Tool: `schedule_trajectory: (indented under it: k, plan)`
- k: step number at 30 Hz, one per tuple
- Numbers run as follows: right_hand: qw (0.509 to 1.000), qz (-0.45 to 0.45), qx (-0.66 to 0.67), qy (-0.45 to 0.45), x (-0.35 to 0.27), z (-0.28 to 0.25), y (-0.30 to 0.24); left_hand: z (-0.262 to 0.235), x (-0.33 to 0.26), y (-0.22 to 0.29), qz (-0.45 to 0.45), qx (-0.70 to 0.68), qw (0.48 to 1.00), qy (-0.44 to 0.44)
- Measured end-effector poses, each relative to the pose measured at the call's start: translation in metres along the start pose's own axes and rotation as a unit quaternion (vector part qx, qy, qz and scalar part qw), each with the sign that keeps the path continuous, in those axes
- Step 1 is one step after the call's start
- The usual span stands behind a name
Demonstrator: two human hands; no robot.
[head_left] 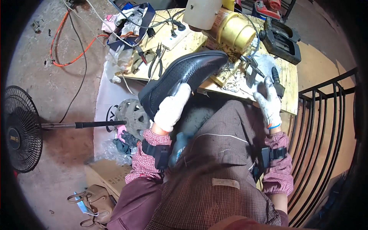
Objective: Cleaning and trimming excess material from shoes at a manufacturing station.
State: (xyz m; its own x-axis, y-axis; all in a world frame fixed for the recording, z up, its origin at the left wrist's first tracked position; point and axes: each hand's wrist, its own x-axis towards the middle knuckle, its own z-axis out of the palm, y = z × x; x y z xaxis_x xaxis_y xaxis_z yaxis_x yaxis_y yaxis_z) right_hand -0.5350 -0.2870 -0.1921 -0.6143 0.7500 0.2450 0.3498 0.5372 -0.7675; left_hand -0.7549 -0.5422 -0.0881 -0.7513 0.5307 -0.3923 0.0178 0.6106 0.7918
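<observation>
My left hand, in a white glove, is closed round the side of a black leather shoe with small perforations. The shoe is held tilted above the table's near edge, its toe pointing to the upper right. My right hand, gloved in white with a blue and orange cuff, hovers at the table's right front with thumb and fingers apart. Close by its fingertips lie a metal tool whose kind I cannot make out and a black-handled tool. Nothing shows in the right hand.
A wooden table bears a yellow cylindrical machine part, pliers, a power strip and dark shavings. A black metal rack stands right. Left are a standing fan, cables, a cardboard box and a brown bag.
</observation>
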Motion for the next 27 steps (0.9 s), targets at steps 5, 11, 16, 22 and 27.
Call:
schedule_trajectory:
  k: [5, 11, 16, 22, 27]
  plan:
    - [0.993, 0.075, 0.085, -0.038, 0.038, 0.025, -0.006, -0.009, -0.012, -0.031, 0.311, -0.006, 0.950, -0.037]
    - [0.978, 0.141, 0.149, -0.042, 0.065, 0.043, -0.019, -0.009, -0.025, -0.041, 0.192, 0.055, 0.977, -0.076]
    - [0.968, 0.134, 0.208, -0.045, 0.065, 0.040, 0.041, -0.008, -0.028, -0.040, 0.431, 0.374, 0.813, -0.116]
    - [0.958, 0.082, 0.253, -0.103, -0.005, -0.048, -0.082, 0.019, -0.055, 0.038, -0.020, 0.386, 0.883, -0.268]
    - [0.973, -0.053, 0.115, -0.191, -0.046, -0.066, -0.126, 0.048, -0.045, -0.017, 0.179, 0.349, 0.860, -0.327]
